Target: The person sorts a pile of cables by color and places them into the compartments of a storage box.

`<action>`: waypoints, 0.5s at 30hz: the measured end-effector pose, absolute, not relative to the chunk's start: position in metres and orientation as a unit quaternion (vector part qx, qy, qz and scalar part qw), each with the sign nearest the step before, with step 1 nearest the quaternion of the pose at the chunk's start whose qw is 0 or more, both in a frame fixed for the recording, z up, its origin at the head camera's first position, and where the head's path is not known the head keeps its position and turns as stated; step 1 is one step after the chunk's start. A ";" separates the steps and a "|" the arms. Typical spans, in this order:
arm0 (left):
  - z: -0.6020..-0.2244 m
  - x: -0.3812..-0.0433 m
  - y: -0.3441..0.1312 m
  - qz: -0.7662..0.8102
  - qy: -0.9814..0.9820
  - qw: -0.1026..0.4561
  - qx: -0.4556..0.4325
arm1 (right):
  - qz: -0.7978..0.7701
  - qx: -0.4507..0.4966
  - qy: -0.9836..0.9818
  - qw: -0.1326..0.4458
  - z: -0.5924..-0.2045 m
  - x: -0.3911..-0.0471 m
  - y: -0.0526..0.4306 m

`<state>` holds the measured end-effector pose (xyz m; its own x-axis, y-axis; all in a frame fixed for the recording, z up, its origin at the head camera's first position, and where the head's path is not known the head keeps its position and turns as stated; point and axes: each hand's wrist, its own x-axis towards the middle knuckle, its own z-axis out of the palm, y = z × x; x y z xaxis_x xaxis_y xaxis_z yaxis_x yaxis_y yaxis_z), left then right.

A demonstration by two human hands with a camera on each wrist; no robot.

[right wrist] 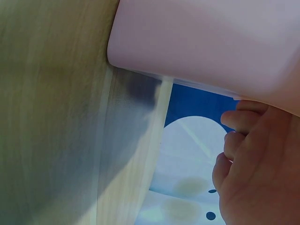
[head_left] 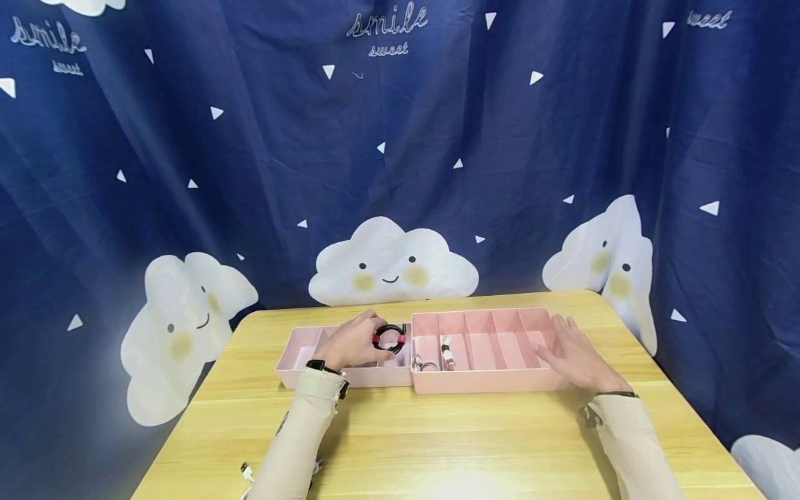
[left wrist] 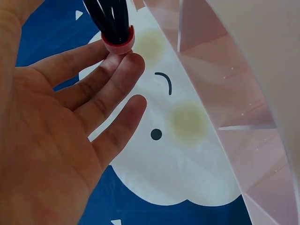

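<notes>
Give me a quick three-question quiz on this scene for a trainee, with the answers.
1. Multiple choice: what colour is the coiled cable in the left hand? A) White B) Black C) Blue
2. True or false: the right hand is at the right end of the right-hand pink box.
3. Fill in: counting from the left, the white cable with the black tie lies in that box's ____ compartment.

Key: 1. B; 2. True; 3. second.

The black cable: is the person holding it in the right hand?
No, the left hand holds the black cable, while the right hand is at the end of a pink tray.
</notes>
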<state>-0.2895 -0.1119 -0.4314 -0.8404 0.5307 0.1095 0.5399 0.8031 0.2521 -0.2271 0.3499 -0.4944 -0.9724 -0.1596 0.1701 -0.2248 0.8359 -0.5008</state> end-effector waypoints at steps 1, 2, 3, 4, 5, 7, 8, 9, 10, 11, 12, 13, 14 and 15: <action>-0.432 -0.290 -0.111 -0.137 -0.949 0.016 -0.283 | 0.269 0.100 -0.956 0.061 -0.494 -0.227 0.350; -0.432 -0.290 -0.111 -0.137 -0.949 0.015 -0.284 | 0.269 0.100 -0.956 0.060 -0.494 -0.227 0.350; -0.432 -0.290 -0.111 -0.139 -0.948 0.013 -0.285 | 0.269 0.100 -0.956 0.061 -0.494 -0.227 0.349; -0.432 -0.291 -0.110 -0.141 -0.948 0.013 -0.286 | 0.268 0.100 -0.956 0.061 -0.494 -0.226 0.349; -0.432 -0.291 -0.110 -0.143 -0.947 0.011 -0.287 | 0.267 0.100 -0.957 0.062 -0.493 -0.226 0.349; -0.433 -0.291 -0.110 -0.144 -0.946 0.009 -0.289 | 0.266 0.100 -0.957 0.062 -0.493 -0.226 0.349; -0.433 -0.292 -0.109 -0.147 -0.946 0.008 -0.290 | 0.266 0.100 -0.957 0.063 -0.493 -0.226 0.349; -0.433 -0.292 -0.109 -0.148 -0.945 0.009 -0.291 | 0.265 0.101 -0.957 0.063 -0.493 -0.226 0.349; -0.434 -0.292 -0.109 -0.148 -0.945 0.009 -0.292 | 0.265 0.101 -0.957 0.063 -0.493 -0.226 0.349; -0.434 -0.292 -0.109 -0.150 -0.944 0.009 -0.293 | 0.265 0.101 -0.957 0.064 -0.493 -0.226 0.349; -0.435 -0.293 -0.109 -0.150 -0.944 0.011 -0.295 | 0.265 0.101 -0.957 0.064 -0.493 -0.226 0.349; -0.436 -0.293 -0.109 -0.150 -0.943 0.013 -0.296 | 0.266 0.101 -0.956 0.065 -0.493 -0.226 0.349; -0.436 -0.294 -0.108 -0.150 -0.943 0.014 -0.297 | 0.266 0.102 -0.956 0.065 -0.493 -0.226 0.350; -0.437 -0.294 -0.108 -0.149 -0.943 0.015 -0.298 | 0.267 0.103 -0.956 0.065 -0.493 -0.226 0.350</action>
<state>-0.2941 -0.1082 -0.4367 -0.8221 0.5572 0.1173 0.5661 0.7778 0.2729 -0.2260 0.3496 -0.4935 -0.9704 -0.1613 0.1795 -0.2309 0.8368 -0.4964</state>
